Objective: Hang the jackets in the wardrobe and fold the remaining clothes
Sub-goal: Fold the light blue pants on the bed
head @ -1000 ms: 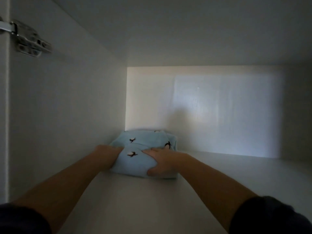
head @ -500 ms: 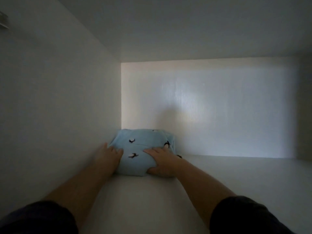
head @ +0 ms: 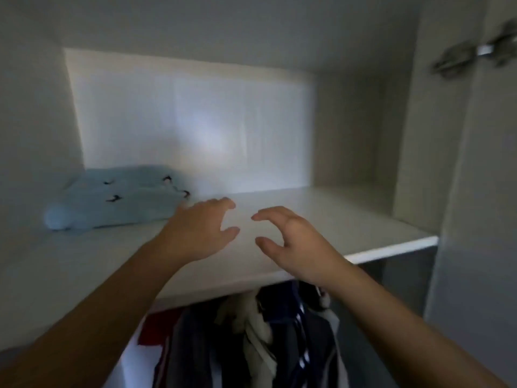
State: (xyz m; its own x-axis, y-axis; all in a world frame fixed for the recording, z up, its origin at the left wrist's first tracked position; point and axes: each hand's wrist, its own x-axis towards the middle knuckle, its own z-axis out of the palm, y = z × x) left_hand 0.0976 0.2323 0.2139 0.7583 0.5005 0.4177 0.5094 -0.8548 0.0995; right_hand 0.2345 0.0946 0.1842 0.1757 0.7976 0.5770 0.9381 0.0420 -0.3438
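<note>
From my feed I see the folded light-blue cloth bundle with small dark bird prints (head: 117,200) lying flat on the white wardrobe shelf (head: 349,219), at its left side close to the left wall and not far from the pale back panel (head: 195,121). Its long axis runs roughly left to right across the shelf. The rounded, rolled end points left and a little toward me, and the other end points toward the middle of the shelf.

My left hand (head: 201,231) hovers over the shelf just beside the bundle's right end, fingers spread and loosely curved, gripping nothing. I cannot tell whether its knuckles brush the cloth.

My right hand (head: 296,245) hangs near the front edge of the shelf, apart from the bundle, with thumb and fingers curved like a loose claw and nothing in it. The two hands face each other with a gap of bare shelf between them.

Below the shelf hang dark, white and red-trimmed jackets (head: 251,340), packed close together. A blurred metal hinge (head: 472,56) sits on the right wall, top right.
</note>
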